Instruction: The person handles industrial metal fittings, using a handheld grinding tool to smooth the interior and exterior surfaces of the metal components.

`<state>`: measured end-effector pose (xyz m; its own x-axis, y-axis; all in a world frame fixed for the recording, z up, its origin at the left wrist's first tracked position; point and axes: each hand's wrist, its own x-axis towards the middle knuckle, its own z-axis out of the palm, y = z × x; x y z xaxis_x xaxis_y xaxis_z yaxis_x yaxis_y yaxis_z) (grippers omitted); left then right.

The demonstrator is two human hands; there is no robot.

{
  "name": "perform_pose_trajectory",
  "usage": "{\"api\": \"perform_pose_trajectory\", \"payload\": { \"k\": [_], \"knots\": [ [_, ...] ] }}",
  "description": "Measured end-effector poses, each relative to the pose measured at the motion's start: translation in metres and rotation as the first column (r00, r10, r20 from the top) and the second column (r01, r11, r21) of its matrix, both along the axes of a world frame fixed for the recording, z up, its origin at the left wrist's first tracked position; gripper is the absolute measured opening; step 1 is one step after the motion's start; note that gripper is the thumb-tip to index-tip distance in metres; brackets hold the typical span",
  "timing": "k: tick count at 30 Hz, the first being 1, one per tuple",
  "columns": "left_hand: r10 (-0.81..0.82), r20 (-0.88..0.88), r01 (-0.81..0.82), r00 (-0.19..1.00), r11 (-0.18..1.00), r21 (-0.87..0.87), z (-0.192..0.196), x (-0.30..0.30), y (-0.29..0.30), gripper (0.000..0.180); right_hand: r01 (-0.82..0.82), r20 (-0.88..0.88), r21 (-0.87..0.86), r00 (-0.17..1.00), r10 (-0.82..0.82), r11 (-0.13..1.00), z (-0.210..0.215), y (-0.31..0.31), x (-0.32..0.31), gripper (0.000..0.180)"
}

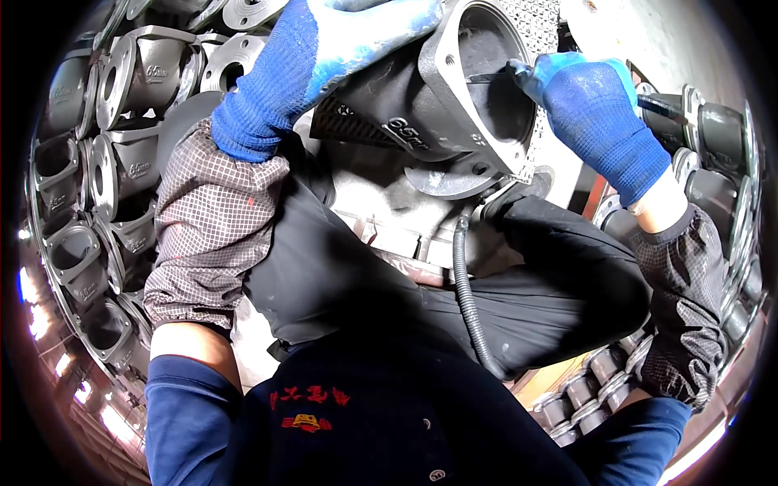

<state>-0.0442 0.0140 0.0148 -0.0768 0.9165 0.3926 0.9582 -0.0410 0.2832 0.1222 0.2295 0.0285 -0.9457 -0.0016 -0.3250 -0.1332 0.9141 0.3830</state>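
A large grey flanged metal casting (pixel 397 121) lies tilted ahead of my lap, its wide round mouth turned to the right. My left hand (pixel 365 40), in a blue coated glove, grips its upper left side, with fingers stretched along the body; the top of that hand leaves the picture. At the mouth's right rim is my right hand (pixel 583 93), also gloved in blue. Its fingers are closed on a thin dark tool (pixel 486 78) that reaches into the opening. The grip end is hidden in the glove, so its exact kind does not show.
Similar flanged castings (pixel 150 73) are stacked at the left, with more castings (pixel 717 138) at the right and behind my right arm. A perforated metal plate (pixel 535 24) stands behind the worked casting. A ribbed grey hose (pixel 463 283) runs down across my leg.
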Motion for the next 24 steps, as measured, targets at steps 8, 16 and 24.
{"api": "perform_pose_trajectory", "payload": {
  "k": [8, 16, 24],
  "knots": [
    [-0.049, 0.041, 0.044, 0.998, 0.992, 0.121, 0.009, 0.005, 0.004, 0.032, -0.233, -0.079, 0.039, 0.969, 0.236, 0.972, -0.002, 0.008, 0.005, 0.018],
    [-0.038, 0.156, 0.029, 0.987, 0.998, 0.056, 0.003, 0.012, 0.017, 0.032, -0.135, -0.07, 0.052, 0.988, 0.138, 0.99, 0.013, -0.004, 0.014, 0.016],
    [0.018, 0.344, -0.019, 0.939, 1.0, -0.002, 0.01, 0.01, 0.003, 0.035, -0.005, 0.032, -0.047, 0.999, 0.007, 0.999, 0.012, -0.023, -0.011, 0.017]
  ]
}}
